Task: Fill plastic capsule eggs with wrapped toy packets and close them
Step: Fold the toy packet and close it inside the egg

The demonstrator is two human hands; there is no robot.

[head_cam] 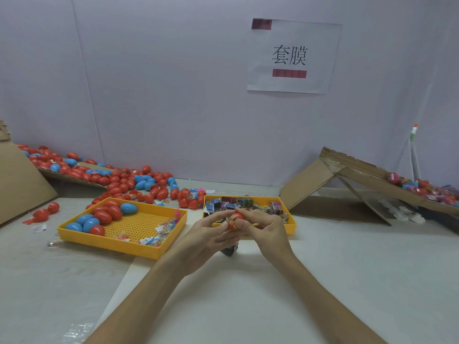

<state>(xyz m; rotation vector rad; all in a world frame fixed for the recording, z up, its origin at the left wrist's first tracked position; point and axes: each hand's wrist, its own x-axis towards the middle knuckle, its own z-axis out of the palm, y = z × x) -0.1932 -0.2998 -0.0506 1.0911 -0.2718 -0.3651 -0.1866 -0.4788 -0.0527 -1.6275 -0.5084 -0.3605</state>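
Note:
Both hands meet over the near edge of the right yellow tray (291, 225). My left hand (208, 234) and my right hand (263, 227) both grip a red capsule egg (236, 218) with a shiny wrapped packet at its opening. A dark packet (229, 250) shows under my left hand; whether it is held or lying on the table I cannot tell. The right tray holds several wrapped toy packets (236, 203). The left yellow tray (124, 244) holds several red and blue eggs (99, 218) and small loose packets.
A heap of red and blue eggs (124, 180) spreads over the table's back left onto cardboard (22, 184). A folded cardboard ramp (347, 180) at the right carries filled wrapped eggs (422, 188). A paper sign (290, 55) hangs on the wall.

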